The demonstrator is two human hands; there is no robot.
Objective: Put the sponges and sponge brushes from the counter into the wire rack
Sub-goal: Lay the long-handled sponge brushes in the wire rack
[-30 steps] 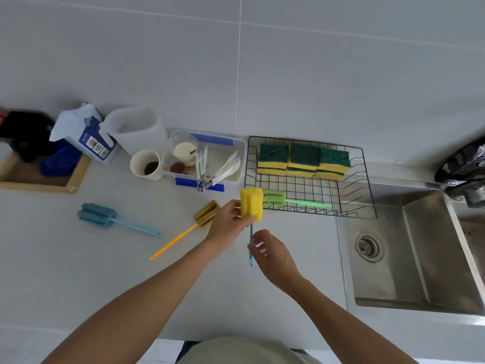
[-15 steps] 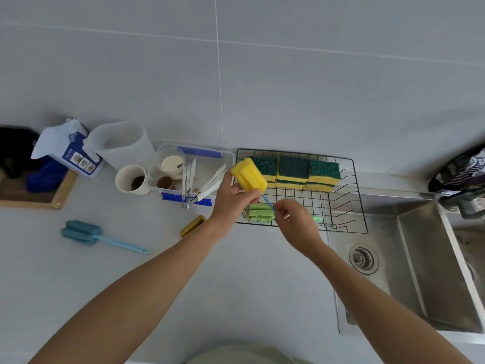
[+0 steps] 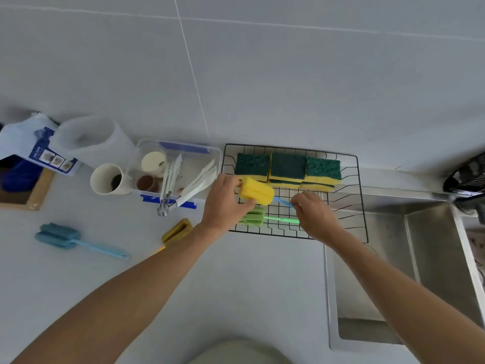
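The black wire rack [image 3: 349, 227] stands on the counter beside the sink and holds several green-and-yellow sponges [image 3: 288, 170] along its back and a green sponge brush [image 3: 254, 218] near its front. A yellow sponge brush [image 3: 256, 191] with a blue handle hangs low over the rack's left part. My left hand [image 3: 223, 203] grips its yellow head. My right hand [image 3: 313, 214] pinches the blue handle's end. On the counter to the left lie a blue sponge brush [image 3: 59, 235] and a dark yellow sponge brush [image 3: 176, 231], partly hidden by my left forearm.
A clear plastic box [image 3: 181, 149] with tongs and cups, a white cup [image 3: 108, 179], a white jug [image 3: 91, 139] and a blue-and-white bag [image 3: 34, 148] stand left of the rack. A wooden tray [image 3: 39, 197] sits at far left. The steel sink [image 3: 409, 271] lies right.
Both hands have carried the yellow sponge brush from over the counter to above the rack, tilted it from upright to lying, and lowered it toward the wires.
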